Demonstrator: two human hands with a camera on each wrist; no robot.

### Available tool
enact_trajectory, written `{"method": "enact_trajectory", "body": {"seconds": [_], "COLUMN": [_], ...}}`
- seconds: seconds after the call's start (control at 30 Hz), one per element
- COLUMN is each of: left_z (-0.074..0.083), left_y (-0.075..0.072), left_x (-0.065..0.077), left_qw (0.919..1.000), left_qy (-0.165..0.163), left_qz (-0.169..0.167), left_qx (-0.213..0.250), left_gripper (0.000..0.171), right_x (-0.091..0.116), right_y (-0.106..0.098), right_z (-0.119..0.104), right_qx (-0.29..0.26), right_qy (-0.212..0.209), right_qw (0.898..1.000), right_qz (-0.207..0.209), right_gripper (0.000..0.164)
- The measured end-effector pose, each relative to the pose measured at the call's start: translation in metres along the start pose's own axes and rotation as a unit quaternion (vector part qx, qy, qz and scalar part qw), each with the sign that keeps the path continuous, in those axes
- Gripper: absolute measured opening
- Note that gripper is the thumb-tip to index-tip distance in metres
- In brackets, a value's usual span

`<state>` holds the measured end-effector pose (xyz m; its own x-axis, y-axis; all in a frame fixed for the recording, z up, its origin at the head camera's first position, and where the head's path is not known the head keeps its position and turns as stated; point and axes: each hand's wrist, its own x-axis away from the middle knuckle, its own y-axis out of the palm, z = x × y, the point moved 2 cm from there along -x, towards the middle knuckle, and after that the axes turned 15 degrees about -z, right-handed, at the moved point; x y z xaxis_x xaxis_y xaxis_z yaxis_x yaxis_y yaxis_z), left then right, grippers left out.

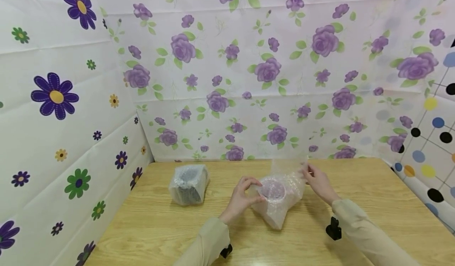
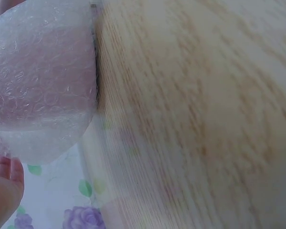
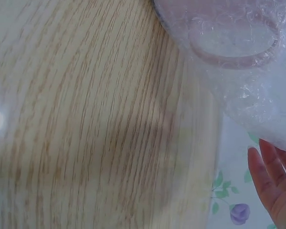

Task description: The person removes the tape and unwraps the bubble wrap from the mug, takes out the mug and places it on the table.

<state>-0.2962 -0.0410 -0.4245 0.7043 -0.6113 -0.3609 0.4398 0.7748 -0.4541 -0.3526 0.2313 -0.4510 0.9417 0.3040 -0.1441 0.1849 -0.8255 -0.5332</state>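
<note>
A pink mug (image 1: 273, 190) stands inside a loose sheet of bubble wrap (image 1: 275, 218) on the table, its round mouth showing through the plastic. My left hand (image 1: 241, 197) holds the mug's left side through the wrap, with thumb and fingers bent around it. At the upper right, my right hand (image 1: 321, 185) pinches a raised edge of the sheet between thumb and fingers. The mug's handle (image 3: 233, 62) shows through the plastic in the right wrist view. In the left wrist view, bubble wrap (image 2: 43, 71) covers the mug's pinkish side.
A second bubble-wrapped item (image 1: 189, 184), dark inside, sits on the wooden table (image 1: 149, 226) to the left. Flowered sheets (image 1: 213, 80) hang behind the table and at its left; a dotted one hangs at the right. Small black devices (image 1: 334, 229) are at both wrists.
</note>
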Motion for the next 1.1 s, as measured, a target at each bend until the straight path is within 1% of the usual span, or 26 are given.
{"method": "enact_trajectory", "body": {"seconds": [0.03,0.13,0.23,0.3,0.43,0.67,0.87,0.97,1.1], "left_z": [0.000,0.000,0.001,0.001,0.001,0.001,0.000,0.000,0.000], "left_y": [0.000,0.001,0.001,0.001,0.001,0.001,0.001,0.001,0.001], "left_x": [0.000,0.000,0.000,0.000,0.000,-0.001,-0.001,-0.001,-0.001], "left_qw": [1.0000,1.0000,0.9999,0.9999,0.9999,0.9998,0.9999,0.9999,0.9998], "left_qy": [0.000,-0.001,0.001,0.002,0.003,0.007,0.001,0.004,0.008], "left_qz": [0.000,0.001,0.002,0.004,0.004,0.003,-0.005,-0.004,0.002], "left_qx": [-0.001,-0.005,-0.010,-0.014,-0.015,-0.018,-0.010,-0.012,-0.018], "left_gripper": [0.033,0.033,0.034,0.034,0.034,0.034,0.034,0.033,0.032], "right_x": [0.000,0.002,0.004,0.006,0.007,0.008,0.009,0.011,0.011], "right_y": [-0.001,-0.003,-0.006,-0.007,-0.009,-0.013,-0.015,-0.017,-0.018], "right_z": [0.001,0.002,0.004,0.005,0.010,0.014,0.017,0.016,0.014], "right_qx": [-0.003,-0.014,-0.018,-0.010,0.005,0.013,0.017,0.036,0.063], "right_qy": [0.001,0.010,0.014,0.012,0.013,0.038,0.052,0.046,0.038], "right_qw": [1.000,0.999,0.999,0.998,0.999,0.999,0.998,0.998,0.997], "right_qz": [0.006,0.030,0.049,0.058,0.046,0.020,0.000,0.002,0.015], "right_gripper": [0.040,0.038,0.031,0.028,0.023,0.029,0.031,0.031,0.031]}}
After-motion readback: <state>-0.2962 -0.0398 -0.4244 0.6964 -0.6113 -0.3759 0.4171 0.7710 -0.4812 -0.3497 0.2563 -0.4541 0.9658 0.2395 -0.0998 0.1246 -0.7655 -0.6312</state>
